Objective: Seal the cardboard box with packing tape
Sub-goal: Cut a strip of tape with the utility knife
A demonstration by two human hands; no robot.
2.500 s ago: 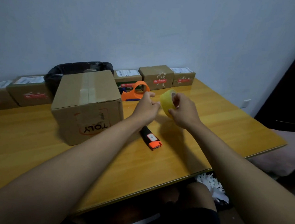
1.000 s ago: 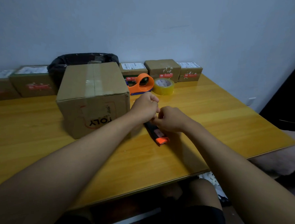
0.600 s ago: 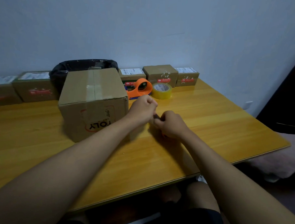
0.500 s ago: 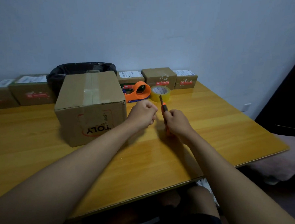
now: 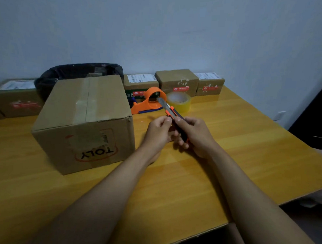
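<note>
A brown cardboard box point(image 5: 82, 122) printed "TOLY" upside down stands on the wooden table point(image 5: 238, 143), a strip of tape along its top seam. A yellowish tape roll point(image 5: 178, 102) lies flat behind my hands, beside an orange tape dispenser point(image 5: 148, 102). My right hand point(image 5: 194, 136) grips an orange and black utility knife point(image 5: 170, 112), its blade extended and pointing away toward the dispenser. My left hand point(image 5: 158, 132) is closed, thumb and fingertips touching the knife's orange front part.
Several small taped parcels point(image 5: 176, 81) line the wall at the back. A black bag-lined bin point(image 5: 79, 74) sits behind the big box. The table's front edge point(image 5: 254, 214) runs diagonally at lower right; a dark doorway is at the far right.
The tape roll went from my hands to the table by the dispenser. My right hand took the knife off the table and raised it; the blade now sticks out.
</note>
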